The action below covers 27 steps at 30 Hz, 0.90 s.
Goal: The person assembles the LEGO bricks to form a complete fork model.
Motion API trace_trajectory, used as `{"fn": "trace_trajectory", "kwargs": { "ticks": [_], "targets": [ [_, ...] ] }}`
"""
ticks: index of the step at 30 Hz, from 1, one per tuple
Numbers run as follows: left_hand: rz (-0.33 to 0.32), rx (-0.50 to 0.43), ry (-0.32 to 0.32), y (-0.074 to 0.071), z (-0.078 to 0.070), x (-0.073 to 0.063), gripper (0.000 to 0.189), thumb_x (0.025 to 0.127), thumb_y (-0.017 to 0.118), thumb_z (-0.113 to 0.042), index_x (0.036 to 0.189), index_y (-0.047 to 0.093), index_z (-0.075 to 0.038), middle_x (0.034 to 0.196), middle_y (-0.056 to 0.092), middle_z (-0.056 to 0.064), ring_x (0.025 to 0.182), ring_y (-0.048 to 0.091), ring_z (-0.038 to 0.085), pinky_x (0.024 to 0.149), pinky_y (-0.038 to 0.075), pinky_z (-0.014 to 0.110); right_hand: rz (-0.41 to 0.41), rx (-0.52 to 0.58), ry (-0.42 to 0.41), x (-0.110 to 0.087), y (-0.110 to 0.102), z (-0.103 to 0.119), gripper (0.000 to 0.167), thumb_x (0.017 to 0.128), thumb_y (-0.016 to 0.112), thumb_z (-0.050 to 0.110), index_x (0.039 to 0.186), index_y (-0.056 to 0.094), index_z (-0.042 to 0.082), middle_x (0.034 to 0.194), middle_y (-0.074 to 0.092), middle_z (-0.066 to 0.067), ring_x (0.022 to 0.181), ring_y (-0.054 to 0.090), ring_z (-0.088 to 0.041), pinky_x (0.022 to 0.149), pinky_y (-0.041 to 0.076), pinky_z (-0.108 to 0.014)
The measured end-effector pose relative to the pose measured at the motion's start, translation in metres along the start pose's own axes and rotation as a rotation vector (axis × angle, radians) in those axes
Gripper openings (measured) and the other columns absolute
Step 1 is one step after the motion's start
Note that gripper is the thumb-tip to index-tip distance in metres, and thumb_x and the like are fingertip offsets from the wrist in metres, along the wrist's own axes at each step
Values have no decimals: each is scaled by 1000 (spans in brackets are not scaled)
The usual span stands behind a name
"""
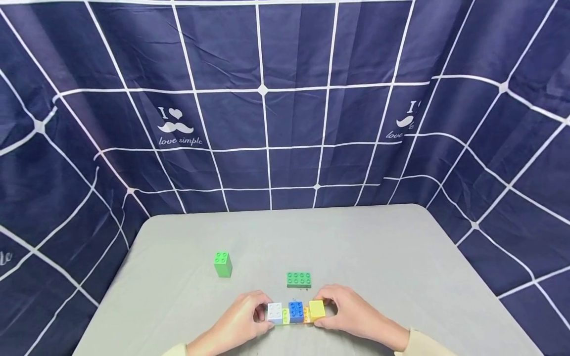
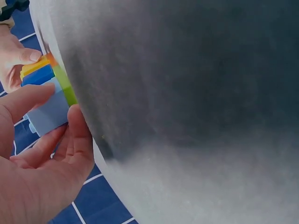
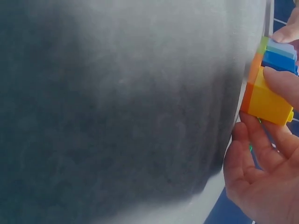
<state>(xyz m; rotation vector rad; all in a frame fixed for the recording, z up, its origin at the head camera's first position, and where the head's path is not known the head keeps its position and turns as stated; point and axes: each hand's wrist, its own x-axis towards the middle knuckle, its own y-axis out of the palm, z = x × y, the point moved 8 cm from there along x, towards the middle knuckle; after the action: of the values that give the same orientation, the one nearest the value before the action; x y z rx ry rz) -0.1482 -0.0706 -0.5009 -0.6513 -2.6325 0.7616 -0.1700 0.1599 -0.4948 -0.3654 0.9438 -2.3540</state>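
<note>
A row of joined toy building bricks lies near the table's front edge, between the two hands. A light blue brick [image 1: 274, 313] forms its left end, a dark blue brick [image 1: 296, 312] the middle and a yellow brick [image 1: 316, 309] the right end. Beneath them run a lime green brick [image 2: 64, 84] and an orange brick [image 3: 254, 70]. My left hand [image 1: 242, 317] grips the light blue end between thumb and fingers. At the opposite end, the yellow brick is pinched by my right hand [image 1: 354, 314]. Fingers hide parts of both end bricks.
Behind the row, a flat green brick [image 1: 299, 280] with studs up lies on the grey table [image 1: 356, 247]. A tall green brick [image 1: 223, 265] stands farther back to the left. Dark blue cloth [image 1: 289, 118] with white lines surrounds the table's back and sides.
</note>
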Motion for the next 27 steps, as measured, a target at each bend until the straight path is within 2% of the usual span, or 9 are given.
{"fn": "trace_trajectory", "kwargs": {
  "ticks": [4, 9, 13, 20, 27],
  "targets": [
    [-20, 17, 23, 1, -1, 2, 29, 80, 95, 0, 95, 74, -14, 86, 62, -14, 74, 57, 1, 64, 51, 20, 0, 15, 24, 1, 0, -3, 25, 85, 97, 29, 99, 76, 32, 97, 67, 22, 91, 61, -8, 81, 52, -29],
    [-29, 4, 6, 1, 0, 5, 32, 77, 96, 2, 88, 72, -15, 82, 61, -15, 72, 57, 1, 63, 50, 20, -3, 9, 26, 3, 1, -3, 25, 84, 97, 27, 99, 78, 32, 95, 66, 22, 89, 60, -7, 79, 52, -28],
    [-31, 1, -13, 2, 1, 4, 32, 76, 96, 2, 89, 73, -14, 82, 60, -15, 72, 56, 0, 63, 50, 20, -4, 8, 28, 3, 2, -3, 25, 84, 97, 27, 97, 77, 31, 95, 66, 22, 88, 60, -7, 78, 52, -28],
    [-32, 77, 13, 6, -1, 5, 28, 78, 92, 2, 92, 73, -12, 84, 53, -15, 73, 52, -1, 63, 47, 19, -6, 1, 30, 1, 5, -4, 28, 85, 96, 26, 97, 72, 30, 96, 64, 21, 87, 57, -7, 75, 50, -27],
    [-21, 135, -21, 10, 1, 5, 28, 76, 93, -2, 94, 73, -10, 88, 50, -16, 76, 48, -1, 66, 45, 20, -6, -29, 14, 3, 11, -4, 31, 84, 96, 25, 99, 70, 32, 95, 60, 21, 84, 54, -3, 73, 47, -25]
  ]
}}
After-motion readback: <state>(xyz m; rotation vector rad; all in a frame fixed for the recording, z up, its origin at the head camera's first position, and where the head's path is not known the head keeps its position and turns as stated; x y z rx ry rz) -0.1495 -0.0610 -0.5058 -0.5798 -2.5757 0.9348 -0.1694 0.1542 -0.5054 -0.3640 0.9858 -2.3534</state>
